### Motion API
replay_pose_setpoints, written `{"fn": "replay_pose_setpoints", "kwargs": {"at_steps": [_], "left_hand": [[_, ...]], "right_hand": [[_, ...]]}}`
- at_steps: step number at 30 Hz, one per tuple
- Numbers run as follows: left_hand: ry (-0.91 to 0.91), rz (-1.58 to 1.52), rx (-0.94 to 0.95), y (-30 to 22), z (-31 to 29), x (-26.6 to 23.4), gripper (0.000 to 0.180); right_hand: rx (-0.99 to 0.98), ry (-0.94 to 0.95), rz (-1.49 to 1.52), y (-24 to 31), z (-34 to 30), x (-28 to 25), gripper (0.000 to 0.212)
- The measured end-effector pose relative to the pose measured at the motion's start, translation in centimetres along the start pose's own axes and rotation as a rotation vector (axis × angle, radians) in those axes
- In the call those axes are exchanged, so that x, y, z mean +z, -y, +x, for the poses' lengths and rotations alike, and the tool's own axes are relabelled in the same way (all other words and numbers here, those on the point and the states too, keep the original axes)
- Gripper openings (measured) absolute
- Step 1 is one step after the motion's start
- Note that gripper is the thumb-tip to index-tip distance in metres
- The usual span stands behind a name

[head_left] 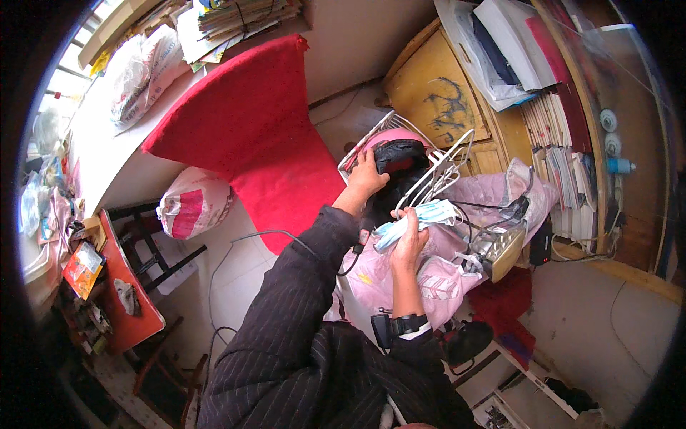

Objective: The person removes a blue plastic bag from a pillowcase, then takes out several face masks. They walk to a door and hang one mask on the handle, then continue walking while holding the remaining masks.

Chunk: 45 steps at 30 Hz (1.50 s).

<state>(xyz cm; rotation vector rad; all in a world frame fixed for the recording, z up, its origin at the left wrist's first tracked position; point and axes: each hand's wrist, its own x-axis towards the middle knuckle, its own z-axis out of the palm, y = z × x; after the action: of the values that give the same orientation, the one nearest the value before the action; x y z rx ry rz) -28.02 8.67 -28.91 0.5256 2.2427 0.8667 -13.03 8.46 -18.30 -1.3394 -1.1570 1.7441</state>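
Before me, my left hand is resting on a bundle, which is sitting in a wire basket. My right hand is holding face masks at the basket's near side. A plastic bag is lying below that hand. A chair is standing left of the basket, with a sack sitting left of it. Behind the basket, a cabinet is standing; stacked books are lying farther right. Far left, a table is bearing piled papers.

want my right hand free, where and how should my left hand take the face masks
The face masks are probably best pinched across their flat left end, the left hand coming in from the left: that end juts out clear of the right hand, which grips the bundle nearer its middle.
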Motion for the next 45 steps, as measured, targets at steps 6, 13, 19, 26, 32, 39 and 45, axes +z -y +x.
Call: {"fn": "replay_pose_setpoints", "kwargs": {"at_steps": [6,13,19,26,32,39,45], "left_hand": [[-0.076,-0.24,0.198,3.1,-2.0,0.0,0.089],[-0.213,-0.281,0.24,9.1,-8.6,-2.4,0.069],[-0.236,-0.298,0.117,15.0,-13.8,-6.2,0.058],[-0.298,-0.228,-0.044,19.2,-17.6,-11.7,0.052],[-0.298,-0.272,-0.086,19.6,-20.6,-13.5,0.048],[-0.366,-0.262,-0.035,19.9,-22.8,-13.1,0.045],[-0.203,-0.73,0.025,15.9,-23.8,-15.2,0.059]], "right_hand": [[0.011,0.028,0.024,0.1,0.1,0.1,0.028],[-0.001,0.118,-0.036,-1.6,2.3,1.1,0.026],[0.07,0.199,-0.119,-4.1,4.3,6.1,0.023],[0.146,0.38,-0.257,-7.6,6.8,10.5,0.017],[0.069,0.396,-0.327,-8.5,8.7,10.0,0.024],[0.028,0.366,-0.309,-6.6,5.5,10.4,0.021],[-0.1,0.74,-0.459,-2.2,-2.4,11.1,0.023]]}}
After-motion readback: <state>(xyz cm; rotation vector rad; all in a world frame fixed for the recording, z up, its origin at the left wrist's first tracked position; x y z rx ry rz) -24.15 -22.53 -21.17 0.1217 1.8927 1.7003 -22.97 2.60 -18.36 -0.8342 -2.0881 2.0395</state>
